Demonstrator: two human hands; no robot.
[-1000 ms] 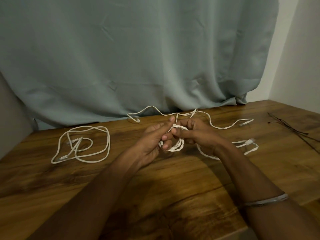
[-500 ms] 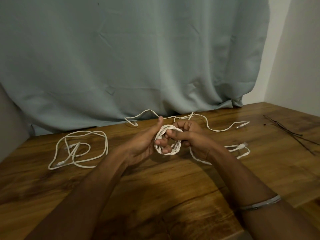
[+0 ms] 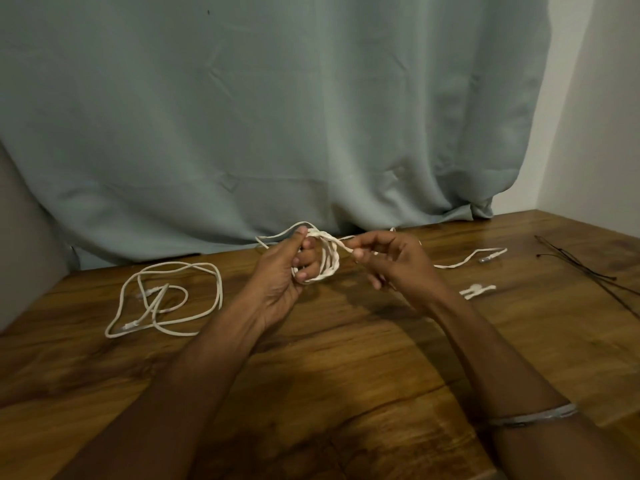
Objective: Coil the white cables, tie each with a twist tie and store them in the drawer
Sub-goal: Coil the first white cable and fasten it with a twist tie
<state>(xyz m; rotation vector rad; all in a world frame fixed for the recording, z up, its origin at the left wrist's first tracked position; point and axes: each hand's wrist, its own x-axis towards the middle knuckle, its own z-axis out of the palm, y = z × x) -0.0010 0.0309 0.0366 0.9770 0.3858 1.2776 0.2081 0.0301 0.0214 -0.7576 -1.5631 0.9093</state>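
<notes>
My left hand (image 3: 284, 275) holds a small coil of white cable (image 3: 329, 263) above the table, fingers through the loops and thumb on top. My right hand (image 3: 391, 261) pinches the same cable's free strand just right of the coil. The strand's tail trails right across the table to a plug end (image 3: 488, 256). Another white cable (image 3: 162, 299) lies in loose loops on the table at the left. Thin dark twist ties (image 3: 588, 271) lie at the far right. No drawer is in view.
The wooden table (image 3: 346, 375) runs back to a grey-green curtain (image 3: 277, 133). A short white cable end (image 3: 478, 291) lies right of my right hand. A white wall stands at the right, a grey surface at the far left.
My hands have risen and drawn apart. My right hand has moved right, pulling the strand taut from the coil, and the loose length on the table by my right wrist has shortened.
</notes>
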